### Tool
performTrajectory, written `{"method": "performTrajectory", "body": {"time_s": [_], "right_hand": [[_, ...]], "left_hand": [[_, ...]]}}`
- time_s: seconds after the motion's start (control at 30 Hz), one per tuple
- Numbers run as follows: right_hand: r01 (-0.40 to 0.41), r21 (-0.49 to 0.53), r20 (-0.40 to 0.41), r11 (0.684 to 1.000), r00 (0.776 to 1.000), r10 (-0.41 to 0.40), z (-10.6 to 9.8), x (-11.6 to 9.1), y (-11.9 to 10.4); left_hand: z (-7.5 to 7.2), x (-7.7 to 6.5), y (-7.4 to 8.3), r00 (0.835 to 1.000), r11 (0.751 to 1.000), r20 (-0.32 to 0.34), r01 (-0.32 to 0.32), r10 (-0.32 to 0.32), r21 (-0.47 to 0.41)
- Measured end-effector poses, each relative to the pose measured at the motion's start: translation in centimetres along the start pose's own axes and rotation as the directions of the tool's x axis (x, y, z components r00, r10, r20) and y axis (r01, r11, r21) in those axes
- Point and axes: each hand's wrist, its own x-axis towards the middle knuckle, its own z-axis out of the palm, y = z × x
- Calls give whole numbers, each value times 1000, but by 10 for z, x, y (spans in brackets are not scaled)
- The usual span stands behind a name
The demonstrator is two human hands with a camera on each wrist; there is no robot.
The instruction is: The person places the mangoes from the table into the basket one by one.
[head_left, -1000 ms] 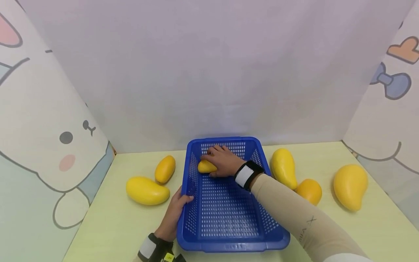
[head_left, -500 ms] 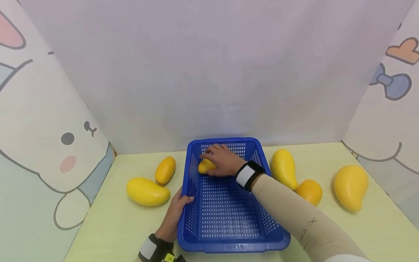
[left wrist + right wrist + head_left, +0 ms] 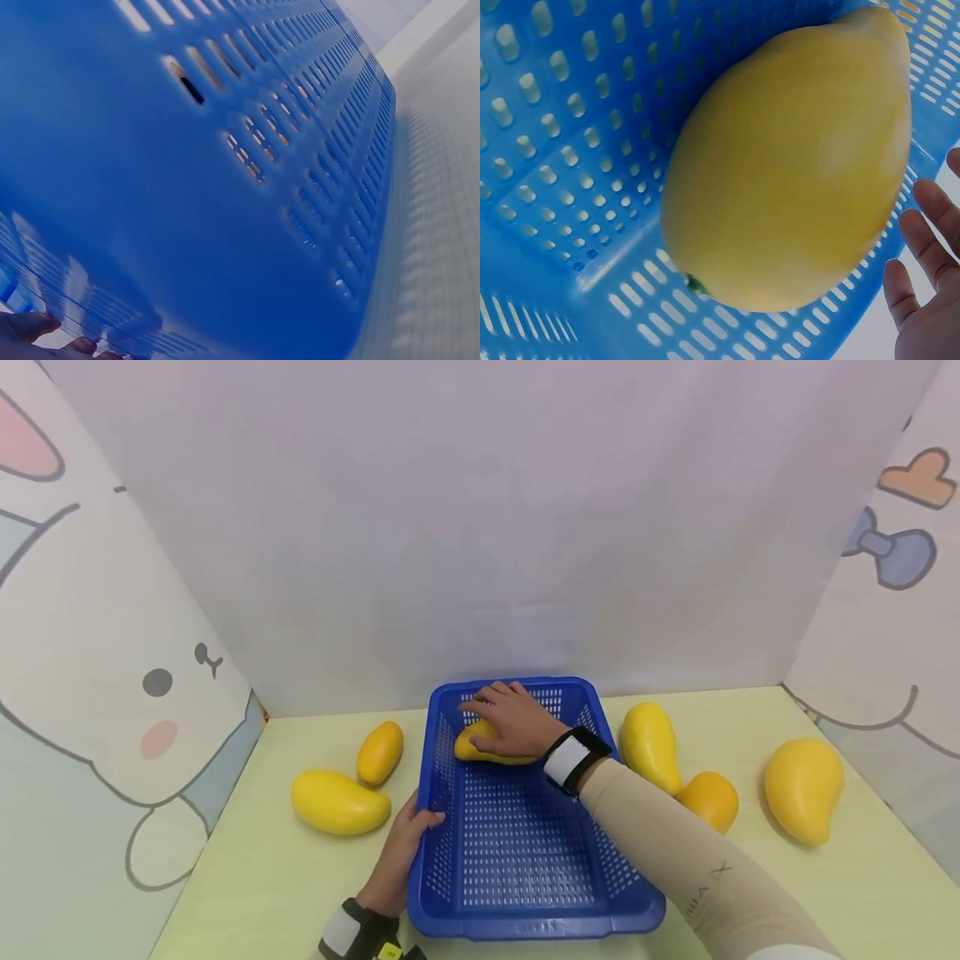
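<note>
A yellow mango lies in the far end of a blue perforated plastic basket. Over it is my right hand, its fingers loosely spread. The right wrist view shows the whole mango, with a small green stem spot, and a gap between it and the right hand. My left hand grips the basket's left rim, thumb hooked over the top. In the left wrist view, its fingertips show at the basket's slotted outer wall.
Left of the basket lie a long yellow mango and a smaller orange one. To its right are a yellow mango, an orange one partly behind the sleeve, and a large mango. A pale curtain hangs behind.
My right hand has loosened from the mango and risen slightly, so more of the fruit shows beneath it. The left hand and basket stay in place.
</note>
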Motion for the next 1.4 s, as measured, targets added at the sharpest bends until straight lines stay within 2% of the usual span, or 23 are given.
{"method": "performTrajectory", "body": {"time_s": [0.4,0.67,0.77,0.93,1.4], "right_hand": [[-26,-19,-82,999,996,25,-12,1,1],[-60,-1,-117,998,991,60,-27,-4,6],[-54,-1,-128,999,990,54,-32,-5,5],[-51,-10,-121,999,991,50,-43,-9,-1],[-42,-61,-164,997,986,31,-67,-33,-22]], "left_hand": [[-2,1,-1,1000,1000,6,0,0,-4],[0,3,-3,999,999,21,-33,32,15],[0,2,-3,999,1000,21,-27,27,8],[0,0,-2,1000,1000,-1,-3,3,12],[-1,0,-4,1000,1000,-13,-5,5,26]]}}
